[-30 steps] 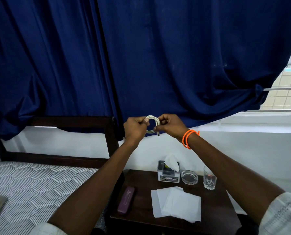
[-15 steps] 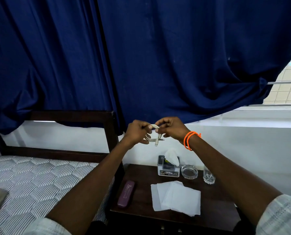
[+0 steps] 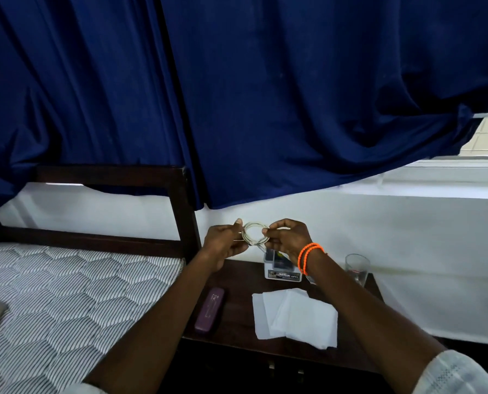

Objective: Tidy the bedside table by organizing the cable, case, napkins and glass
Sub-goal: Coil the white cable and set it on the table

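Cable [image 3: 254,234] coiled, pinched between left hand [image 3: 225,242] and right hand [image 3: 287,239] fingers.

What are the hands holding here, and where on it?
Both hold the coiled white cable in the air above the bedside table: the left hand pinches the coil's left side, the right hand its right side.

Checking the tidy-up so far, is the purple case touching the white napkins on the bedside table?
Apart. The head view shows the purple case near the table's left edge and the white napkins to its right, with bare dark wood between them.
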`<state>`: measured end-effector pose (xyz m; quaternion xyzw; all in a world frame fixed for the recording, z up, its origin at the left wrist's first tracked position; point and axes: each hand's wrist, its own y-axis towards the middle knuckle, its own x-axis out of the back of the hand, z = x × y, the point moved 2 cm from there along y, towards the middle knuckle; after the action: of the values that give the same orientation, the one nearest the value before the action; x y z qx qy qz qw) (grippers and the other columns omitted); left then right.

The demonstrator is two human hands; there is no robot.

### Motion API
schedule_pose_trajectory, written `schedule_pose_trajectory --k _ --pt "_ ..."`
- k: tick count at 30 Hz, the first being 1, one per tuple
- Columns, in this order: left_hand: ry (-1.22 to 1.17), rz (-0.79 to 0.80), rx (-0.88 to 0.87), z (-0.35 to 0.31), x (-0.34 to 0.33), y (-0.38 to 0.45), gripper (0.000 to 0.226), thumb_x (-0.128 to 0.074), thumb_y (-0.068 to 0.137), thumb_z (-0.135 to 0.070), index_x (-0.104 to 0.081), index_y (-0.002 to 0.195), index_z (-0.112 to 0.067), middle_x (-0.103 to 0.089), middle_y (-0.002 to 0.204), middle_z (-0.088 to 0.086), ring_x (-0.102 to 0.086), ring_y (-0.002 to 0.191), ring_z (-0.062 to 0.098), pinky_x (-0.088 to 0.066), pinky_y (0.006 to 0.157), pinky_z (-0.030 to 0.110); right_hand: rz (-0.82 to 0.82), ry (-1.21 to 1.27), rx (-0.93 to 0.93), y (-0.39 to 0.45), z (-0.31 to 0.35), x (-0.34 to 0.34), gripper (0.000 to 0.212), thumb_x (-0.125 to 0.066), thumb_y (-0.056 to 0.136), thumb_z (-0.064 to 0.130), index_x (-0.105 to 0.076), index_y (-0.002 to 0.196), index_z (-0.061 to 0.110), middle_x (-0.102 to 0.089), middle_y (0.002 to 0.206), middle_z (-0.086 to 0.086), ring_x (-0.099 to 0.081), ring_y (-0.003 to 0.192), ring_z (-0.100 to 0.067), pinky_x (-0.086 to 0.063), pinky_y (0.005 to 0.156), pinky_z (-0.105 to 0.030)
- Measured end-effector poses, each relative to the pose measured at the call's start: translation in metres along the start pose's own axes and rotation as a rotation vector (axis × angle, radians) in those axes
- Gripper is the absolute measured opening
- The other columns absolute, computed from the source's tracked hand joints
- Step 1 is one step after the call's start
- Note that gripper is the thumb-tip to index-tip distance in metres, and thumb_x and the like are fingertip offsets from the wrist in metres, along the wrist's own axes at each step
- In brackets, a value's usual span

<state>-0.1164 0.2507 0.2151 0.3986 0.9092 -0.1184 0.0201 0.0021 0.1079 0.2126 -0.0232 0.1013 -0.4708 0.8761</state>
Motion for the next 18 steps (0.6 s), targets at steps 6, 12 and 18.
schedule_pose_trajectory --k 6,12,18 --pt "-0.093 -0.035 0.071 0.047 0.01 0.024 0.006 -0.071 0.092 -0.002 -0.073 0.095 0.002 -0.074 0.104 0.022 -0.072 0.083 0.025 -0.064 0.073 0.034 -0.036 0.104 -0.115 0.021 -0.055 -0.005 0.02 -0.081 0.075 -0.006 -0.064 0.079 0.004 -0.071 0.072 -0.017 -0.072 0.063 -0.028 -0.06 0.056 -0.032" --pt "0.03 -0.137 0.114 0.094 0.023 0.07 0.019 -0.069 0.093 -0.002 -0.07 0.108 0.009 -0.073 0.097 0.022 -0.071 0.074 0.026 -0.064 0.061 0.032 -0.059 0.08 -0.157 0.055 -0.099 -0.019 0.015 -0.077 0.079 -0.008 -0.063 0.078 -0.003 -0.069 0.061 -0.012 -0.07 0.053 -0.019 -0.056 0.047 -0.025" --pt "0.351 -0.229 0.076 0.136 0.044 0.125 0.022 -0.069 0.094 -0.008 -0.076 0.113 0.001 -0.076 0.11 0.022 -0.073 0.105 0.034 -0.058 0.096 0.049 -0.099 -0.008 -0.182 0.097 -0.15 -0.039 0.011 -0.071 0.082 -0.012 -0.062 0.087 -0.007 -0.064 0.081 -0.022 -0.065 0.073 -0.03 -0.062 0.065 -0.045"
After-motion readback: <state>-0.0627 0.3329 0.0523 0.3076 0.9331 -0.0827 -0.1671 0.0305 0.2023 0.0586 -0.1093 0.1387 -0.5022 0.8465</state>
